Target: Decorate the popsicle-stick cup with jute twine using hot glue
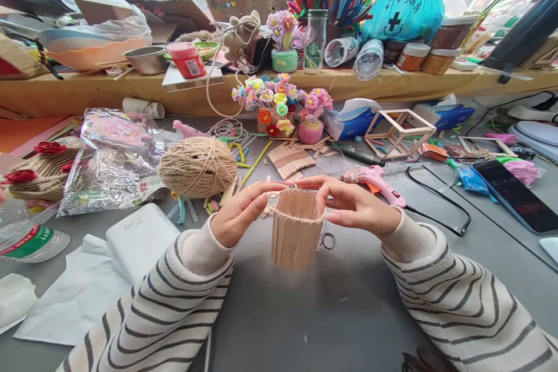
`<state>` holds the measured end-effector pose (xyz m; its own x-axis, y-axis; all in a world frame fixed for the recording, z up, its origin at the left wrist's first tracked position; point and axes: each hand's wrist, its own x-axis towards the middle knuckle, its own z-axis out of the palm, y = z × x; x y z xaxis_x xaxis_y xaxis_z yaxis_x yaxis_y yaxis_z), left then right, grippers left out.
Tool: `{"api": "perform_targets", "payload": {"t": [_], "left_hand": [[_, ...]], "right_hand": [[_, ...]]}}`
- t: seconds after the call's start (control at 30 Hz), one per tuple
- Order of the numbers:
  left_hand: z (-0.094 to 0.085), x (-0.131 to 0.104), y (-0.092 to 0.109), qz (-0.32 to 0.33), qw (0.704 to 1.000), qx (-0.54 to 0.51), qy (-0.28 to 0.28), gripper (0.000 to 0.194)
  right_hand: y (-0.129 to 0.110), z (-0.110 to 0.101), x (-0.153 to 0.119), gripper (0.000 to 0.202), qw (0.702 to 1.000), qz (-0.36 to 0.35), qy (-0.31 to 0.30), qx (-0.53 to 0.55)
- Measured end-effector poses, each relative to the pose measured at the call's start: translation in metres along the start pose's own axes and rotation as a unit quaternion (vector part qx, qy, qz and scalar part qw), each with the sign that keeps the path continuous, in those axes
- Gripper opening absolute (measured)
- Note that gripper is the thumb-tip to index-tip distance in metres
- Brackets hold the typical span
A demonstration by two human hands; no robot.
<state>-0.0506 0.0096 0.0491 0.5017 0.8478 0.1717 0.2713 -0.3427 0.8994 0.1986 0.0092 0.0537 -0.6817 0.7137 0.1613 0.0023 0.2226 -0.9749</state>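
Observation:
In the middle of the head view is a round cup made of upright wooden craft sticks (294, 244), with a twine edging round its top. My left hand (239, 209) holds the rim from the left, its fingers stretched along the far side and its thumb near the edge. On the other side, my right hand (355, 203) grips the rim, one finger bent at the opening and the thumb outside. The far fingertips meet behind the rim and are partly hidden. Scissors (328, 239) lie just behind the cup, mostly covered by it.
A ball of twine (198, 167) sits to the left, near a white power bank (142, 241). Behind my right hand lies a pink glue gun (377, 181) with its cord. Craft sticks (291, 161), a wooden frame (400, 132) and a phone (514, 195) are further off.

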Motion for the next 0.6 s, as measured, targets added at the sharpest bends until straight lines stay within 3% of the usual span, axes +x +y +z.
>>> {"api": "perform_targets", "payload": {"t": [0.17, 0.4, 0.6], "left_hand": [[0.002, -0.001, 0.003, -0.015, 1.0, 0.024, 0.012, 0.059], [0.005, 0.0, 0.0, -0.024, 1.0, 0.0, 0.005, 0.049], [0.004, 0.004, -0.007, -0.039, 0.999, -0.024, -0.018, 0.054]], "right_hand": [[0.0, 0.0, 0.0, 0.021, 1.0, -0.002, -0.004, 0.011], [0.001, 0.0, 0.0, 0.021, 1.0, -0.002, -0.004, 0.007], [0.0, 0.0, 0.001, 0.021, 1.0, -0.007, -0.009, 0.023]]}}
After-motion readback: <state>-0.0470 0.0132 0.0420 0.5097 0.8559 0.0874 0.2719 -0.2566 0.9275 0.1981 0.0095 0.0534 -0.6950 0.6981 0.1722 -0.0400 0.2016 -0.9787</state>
